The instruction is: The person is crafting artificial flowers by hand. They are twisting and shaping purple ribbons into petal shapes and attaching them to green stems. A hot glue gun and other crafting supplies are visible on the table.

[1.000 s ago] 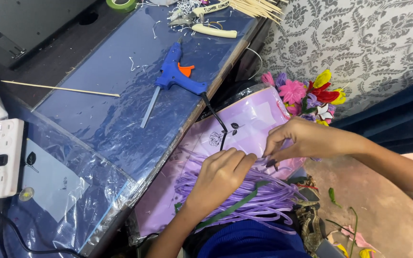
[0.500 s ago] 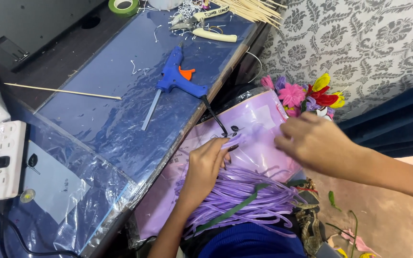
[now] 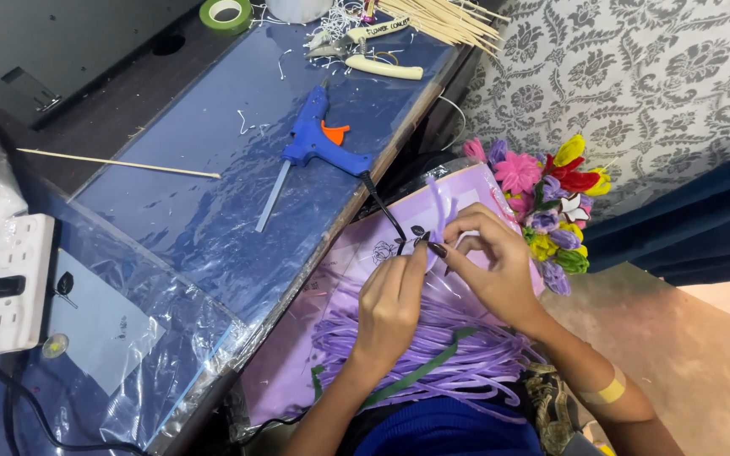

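Both hands meet over the lap, just below the tabletop edge, fingertips pinched together on a thin purple strip that stands up between them. Left hand reaches up from the lower middle, forearm rising almost straight, fingers curled and closed on the strip's lower part, dark-painted nails showing at the tips. Right hand comes in from the lower right, wrist bent inward, thumb and forefinger closed on the same strip just beside the left fingertips; a yellow band wraps that forearm. Under the hands lies a heap of loose purple strips on a pale purple sheet, with a green strip running across the heap. Near the right hand, to its upper right, sits a bunch of coloured flowers. On the tabletop, well apart from the hands, a blue glue gun lies on its side, a thin wooden stick further left, a bundle of sticks and a roll of green tape at the far end, and a white power strip at the left edge.
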